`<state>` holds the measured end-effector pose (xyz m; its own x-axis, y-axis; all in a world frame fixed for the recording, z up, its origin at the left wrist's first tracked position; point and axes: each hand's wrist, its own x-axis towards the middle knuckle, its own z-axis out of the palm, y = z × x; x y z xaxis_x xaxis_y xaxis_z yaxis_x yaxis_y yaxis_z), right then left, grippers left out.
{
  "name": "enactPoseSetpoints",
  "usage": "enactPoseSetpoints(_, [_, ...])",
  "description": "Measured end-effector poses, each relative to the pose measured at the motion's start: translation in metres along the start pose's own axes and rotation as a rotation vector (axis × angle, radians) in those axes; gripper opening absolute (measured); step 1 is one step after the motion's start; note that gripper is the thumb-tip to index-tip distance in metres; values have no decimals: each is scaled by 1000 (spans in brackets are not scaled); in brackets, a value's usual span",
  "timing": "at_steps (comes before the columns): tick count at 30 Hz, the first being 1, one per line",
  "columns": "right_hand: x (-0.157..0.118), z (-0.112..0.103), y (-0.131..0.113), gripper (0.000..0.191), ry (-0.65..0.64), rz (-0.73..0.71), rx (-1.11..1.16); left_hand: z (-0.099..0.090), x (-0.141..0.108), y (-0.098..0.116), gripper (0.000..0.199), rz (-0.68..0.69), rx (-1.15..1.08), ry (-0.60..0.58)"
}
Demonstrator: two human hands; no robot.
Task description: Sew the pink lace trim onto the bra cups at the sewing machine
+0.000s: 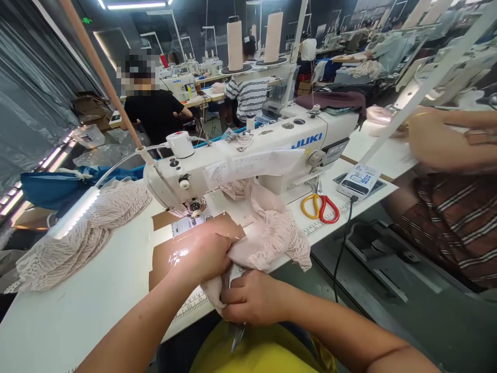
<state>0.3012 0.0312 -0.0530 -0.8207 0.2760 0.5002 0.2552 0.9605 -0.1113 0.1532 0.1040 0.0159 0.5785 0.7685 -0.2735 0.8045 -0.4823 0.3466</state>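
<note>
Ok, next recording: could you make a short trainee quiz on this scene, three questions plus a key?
1. Where do the metal scissors with yellow and red loop handles lie?
2. What colour is the large JUKI lettering on the nearest white sewing machine: (a) red, (b) blue, (c) black?
3. True or false: the wearer's bare left hand and bare right hand both grip pale pink, lace-patterned fabric.

Key: 1. On the white tabletop, to the right of the fabric. 2. b. 3. True.

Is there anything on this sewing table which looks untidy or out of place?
Only slightly: the pale lace fabric lies bunched, its end hanging over the front edge of the white table, which looks untidy. I see no spill.
</note>
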Motion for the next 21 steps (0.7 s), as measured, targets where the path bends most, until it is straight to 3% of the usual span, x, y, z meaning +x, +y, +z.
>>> enactPoseSetpoints(3, [5, -4, -6, 16, -49, 24, 63, 1, -14, -4, 14, -8, -33, 24])
enactPoseSetpoints(5, [6, -9, -11, 16, -84, 68, 195, 1, -31, -15, 19, 67, -169, -63])
enactPoseSetpoints(9, [3, -20, -18, 24, -120, 73, 659, 8, -84, -46, 42, 116, -785, -406])
enactPoseSetpoints(10, [3, -22, -19, 29, -128, 71, 783, 11, -99, -54, 46, 88, -944, -441])
enactPoseSetpoints(12, [5, -25, -20, 34, -146, 122, 998, 17, -128, -68, 49, 27, -1171, -398])
enactPoseSetpoints(14, [10, -25, -18, 31, -153, 215, 1129, 18, -154, -80, 52, -18, -1259, -237])
enactPoseSetpoints(16, [19, -22, -16, 27, -141, 264, 1173, 13, -172, -92, 54, -35, -1318, 16])
enactPoseSetpoints(19, [36, -13, -13, 23, -155, 245, 1152, 1, -183, -112, 47, -14, -1502, 615])
enactPoseSetpoints(21, [47, -5, -11, 23, -192, 253, 1110, -4, -183, -128, 36, -56, -1570, 888])
